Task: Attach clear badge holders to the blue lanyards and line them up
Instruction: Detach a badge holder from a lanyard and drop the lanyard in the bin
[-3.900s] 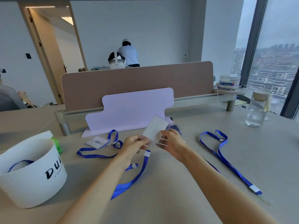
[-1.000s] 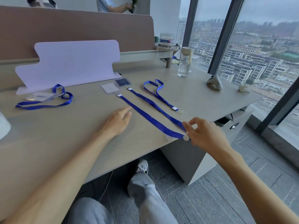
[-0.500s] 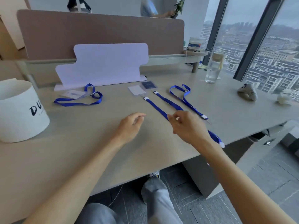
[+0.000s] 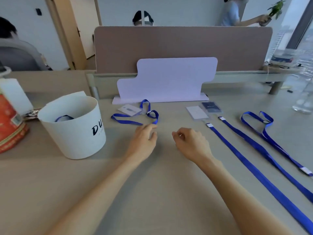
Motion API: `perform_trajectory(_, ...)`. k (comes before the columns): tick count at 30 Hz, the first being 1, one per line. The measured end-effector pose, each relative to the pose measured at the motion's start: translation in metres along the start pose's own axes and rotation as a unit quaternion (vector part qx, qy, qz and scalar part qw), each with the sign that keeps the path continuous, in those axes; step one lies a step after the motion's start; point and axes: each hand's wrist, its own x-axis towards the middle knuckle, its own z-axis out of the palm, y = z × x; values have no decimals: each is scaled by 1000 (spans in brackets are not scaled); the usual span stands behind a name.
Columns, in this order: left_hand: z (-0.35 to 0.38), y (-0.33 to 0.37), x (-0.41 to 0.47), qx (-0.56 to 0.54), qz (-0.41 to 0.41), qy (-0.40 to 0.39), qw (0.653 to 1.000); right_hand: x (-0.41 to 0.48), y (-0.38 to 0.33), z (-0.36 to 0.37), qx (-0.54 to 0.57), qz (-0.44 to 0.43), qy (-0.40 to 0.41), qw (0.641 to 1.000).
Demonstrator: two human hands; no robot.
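Two blue lanyards lie stretched out side by side at the right: one [image 4: 250, 173] clipped to a clear badge holder with a white card [image 4: 197, 112], the other [image 4: 264, 153] to a holder with a dark card [image 4: 211, 106]. A third blue lanyard [image 4: 265, 133] lies looped further right. A tangled blue lanyard [image 4: 135, 118] with a clear holder [image 4: 129, 109] lies at centre left. My left hand [image 4: 145, 139] hovers just below that tangle, fingers loosely apart, touching nothing I can see. My right hand [image 4: 190, 141] is beside it, fingers curled, holding nothing.
A white tub [image 4: 74, 126] at the left has another blue lanyard inside. A red container [image 4: 10, 126] stands at the far left. A pale purple board [image 4: 169, 78] leans on the brown divider [image 4: 183, 46]. A glass bottle [image 4: 304, 100] is at the right edge. People are behind the divider.
My right hand let go of the stretched lanyard's end and came back to the desk's middle. The view swung left, and both hands moved toward the tangled lanyard.
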Motion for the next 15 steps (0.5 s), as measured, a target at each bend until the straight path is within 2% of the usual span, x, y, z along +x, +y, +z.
perform_trajectory(3, 5, -17, 33, 145, 19, -6, 989, 16, -2, 10, 9, 2, 1, 1000)
perform_trajectory(6, 10, -26, 47, 195, 5, -8, 981, 27, 0, 13, 31, 4, 10, 999)
perform_trajectory(9, 8, -20, 30, 168, 91, -7, 982, 34, 4, 15, 92, -12, 22, 995)
perform_trajectory(11, 2, -12, 13, 87, 127, -35, 987, 37, 7, 19, 133, -27, 19, 991)
perform_trajectory(13, -7, -8, 8, 4, 78, -30, 997, 39, 6, 22, 155, -25, 16, 987)
perform_trajectory(15, -14, -16, 16, -8, 17, 34, 999, 42, 2, 27, 156, -18, 7, 988)
